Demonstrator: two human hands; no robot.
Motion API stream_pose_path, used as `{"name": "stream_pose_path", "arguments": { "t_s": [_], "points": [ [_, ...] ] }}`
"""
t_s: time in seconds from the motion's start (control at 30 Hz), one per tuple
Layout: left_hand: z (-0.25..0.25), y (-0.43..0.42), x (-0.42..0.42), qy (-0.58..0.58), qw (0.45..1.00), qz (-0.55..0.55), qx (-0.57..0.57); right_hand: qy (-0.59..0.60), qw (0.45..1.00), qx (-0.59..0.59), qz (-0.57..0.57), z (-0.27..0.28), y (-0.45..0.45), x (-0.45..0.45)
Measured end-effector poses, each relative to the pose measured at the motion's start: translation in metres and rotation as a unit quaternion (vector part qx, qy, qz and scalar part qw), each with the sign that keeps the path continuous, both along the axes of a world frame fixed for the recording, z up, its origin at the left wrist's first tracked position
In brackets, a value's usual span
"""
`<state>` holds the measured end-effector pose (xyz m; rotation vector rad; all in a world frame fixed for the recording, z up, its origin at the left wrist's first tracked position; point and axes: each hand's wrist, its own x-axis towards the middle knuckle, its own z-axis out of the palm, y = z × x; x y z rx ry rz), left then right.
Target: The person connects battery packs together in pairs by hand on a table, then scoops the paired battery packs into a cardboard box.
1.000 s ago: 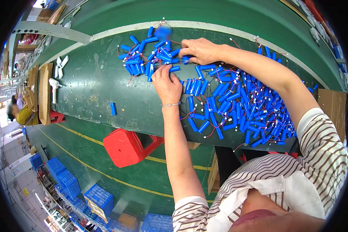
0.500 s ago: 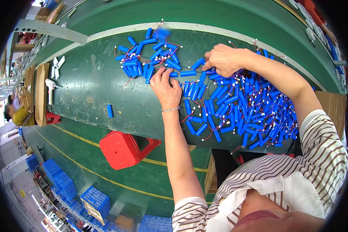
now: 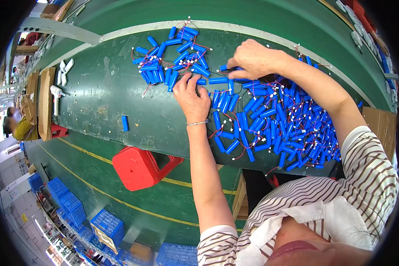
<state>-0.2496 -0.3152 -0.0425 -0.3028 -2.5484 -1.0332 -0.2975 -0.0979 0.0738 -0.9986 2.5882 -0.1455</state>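
Blue cylindrical batteries with red and black wires and white plugs cover much of the green table. My right hand (image 3: 256, 60) is above the upper edge of the large battery pile (image 3: 292, 119), fingers pinched on a blue battery (image 3: 224, 68) partly covered by them. My left hand (image 3: 192, 98) rests on the tabletop at the lower edge of a smaller battery group (image 3: 173, 55). Its fingers are bent but apart, and the fingertips are close to a blue battery (image 3: 201, 81). Whether they touch it is hard to tell. One battery (image 3: 125, 123) lies alone further left.
A white glue-gun-like tool (image 3: 56, 97) and several white pieces (image 3: 64, 71) lie at the table's left end, near cardboard (image 3: 45, 104). A red stool (image 3: 135, 168) stands below the table edge. Blue crates (image 3: 108, 228) stand on the floor. Another person (image 3: 24, 128) sits far left.
My right hand has lifted slightly up and left, and the battery at its fingertips has shifted with it. My left hand stays almost in place, its fingers a little more spread.
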Motion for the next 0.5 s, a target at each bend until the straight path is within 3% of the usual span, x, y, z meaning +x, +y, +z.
{"name": "stream_pose_path", "arguments": {
  "t_s": [0.1,0.23,0.33,0.5],
  "points": [
    [0.0,0.0,0.0,0.005,1.0,-0.002,0.001,0.127,0.985,-0.112,-0.021,-0.043,-0.007,-0.002],
    [-0.003,-0.002,-0.001,0.002,1.0,0.001,-0.001,0.102,0.973,-0.193,-0.074,-0.068,-0.02,0.001],
    [-0.002,-0.001,-0.001,0.003,1.0,-0.001,0.006,0.01,0.945,-0.246,-0.214,-0.075,-0.034,0.005],
    [-0.002,-0.001,0.0,0.011,1.0,-0.005,-0.005,0.077,0.93,-0.265,-0.241,-0.089,-0.054,0.005]
  ]
}}
